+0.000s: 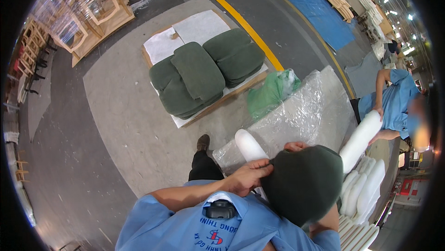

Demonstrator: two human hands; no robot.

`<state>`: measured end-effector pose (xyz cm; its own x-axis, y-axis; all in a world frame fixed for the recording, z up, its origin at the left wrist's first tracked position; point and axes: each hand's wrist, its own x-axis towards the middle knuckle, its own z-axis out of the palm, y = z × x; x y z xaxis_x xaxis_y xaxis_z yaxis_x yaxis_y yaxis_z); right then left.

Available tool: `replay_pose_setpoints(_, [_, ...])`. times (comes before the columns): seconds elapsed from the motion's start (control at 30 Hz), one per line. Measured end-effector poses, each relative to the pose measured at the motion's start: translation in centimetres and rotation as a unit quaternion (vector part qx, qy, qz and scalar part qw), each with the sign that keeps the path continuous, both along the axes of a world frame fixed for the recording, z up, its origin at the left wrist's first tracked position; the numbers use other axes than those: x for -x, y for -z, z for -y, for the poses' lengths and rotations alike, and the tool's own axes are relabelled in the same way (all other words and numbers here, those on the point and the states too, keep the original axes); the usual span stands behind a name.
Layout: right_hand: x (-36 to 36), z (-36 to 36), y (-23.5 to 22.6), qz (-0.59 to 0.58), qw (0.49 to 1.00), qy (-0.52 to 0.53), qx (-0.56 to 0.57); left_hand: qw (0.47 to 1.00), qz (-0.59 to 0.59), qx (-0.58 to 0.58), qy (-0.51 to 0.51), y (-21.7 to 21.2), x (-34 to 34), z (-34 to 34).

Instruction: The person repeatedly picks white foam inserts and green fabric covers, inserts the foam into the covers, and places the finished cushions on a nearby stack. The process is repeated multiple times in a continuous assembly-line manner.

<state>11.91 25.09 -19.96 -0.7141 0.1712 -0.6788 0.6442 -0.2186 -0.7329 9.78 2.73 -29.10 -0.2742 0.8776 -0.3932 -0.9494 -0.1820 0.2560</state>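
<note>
A dark green fabric cushion cover (303, 186), rounded and looking filled, is held up close to my chest. My left hand (252, 175) pinches its left edge between thumb and fingers. At its far edge, the fingers of my right hand (295, 146) are curled on the fabric; the cover hides the rest of that hand. A white foam pad (249, 145) shows just beyond my left hand, its near end hidden. Whether it touches the cover I cannot tell.
Stacked green cushions (199, 72) lie on a pallet with white sheets ahead. Clear plastic sheeting (296, 109) and a green bag (269, 95) are nearer. At right, a co-worker (389, 102) holds a white pad (361, 139) above stacked white pads (364, 188). Wooden frames (83, 14) stand far left.
</note>
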Motion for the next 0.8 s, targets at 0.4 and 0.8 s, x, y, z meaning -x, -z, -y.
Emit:
replay_pose_setpoints(0.4, [9.1, 1.8, 8.8, -0.121, 0.930, -0.324, -0.127, 0.780, -0.394, 0.439, -0.211, 6.0, 4.5, 0.6])
replay_pose_setpoints(0.8, [8.5, 2.5, 17.7, -0.143, 0.963, -0.061, 0.221, 0.724, -0.515, 0.459, -0.015, 15.0, 6.9, 1.2])
